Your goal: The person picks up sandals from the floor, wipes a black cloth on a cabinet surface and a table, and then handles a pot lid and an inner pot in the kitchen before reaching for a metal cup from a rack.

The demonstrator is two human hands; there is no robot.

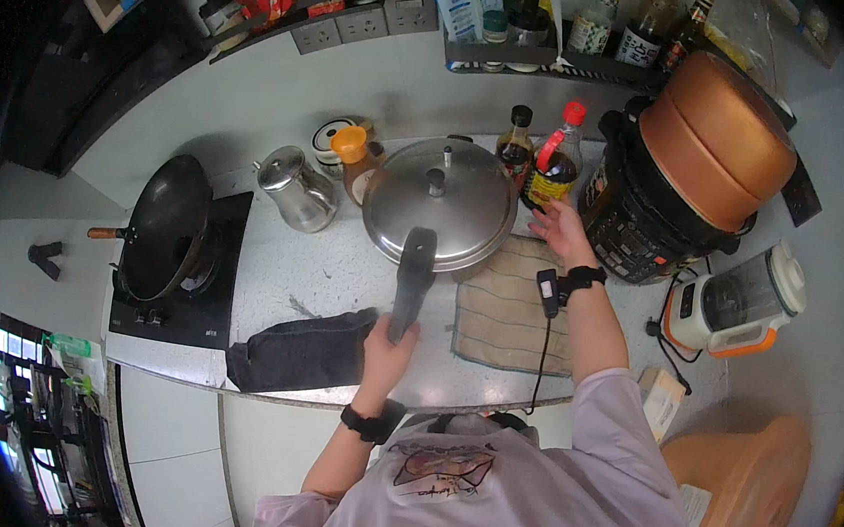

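My left hand [388, 355] is closed around the end of the long dark handle [414, 278] of a lidded stainless-steel pressure cooker [464, 214]. The cooker rests on the speckled counter, its lid in place with a small black knob and a metal valve. My right hand [561, 234], fingers apart and holding nothing, is just right of the cooker. Its fingertips come close to a red-capped bottle of dark sauce [552, 177]; whether they touch it I cannot tell. A beige striped cloth [504, 316] lies beneath that forearm. Left of my left hand lies a dark folded cloth [301, 351].
A wok [165, 233] sits on the black gas hob [221, 283]. Behind are a steel jug [298, 189], an orange-capped jar [356, 160] and a black-capped bottle [515, 147]. On the right stand an electric cooker [621, 221] topped by a copper-coloured pot [719, 139], and a blender [735, 298].
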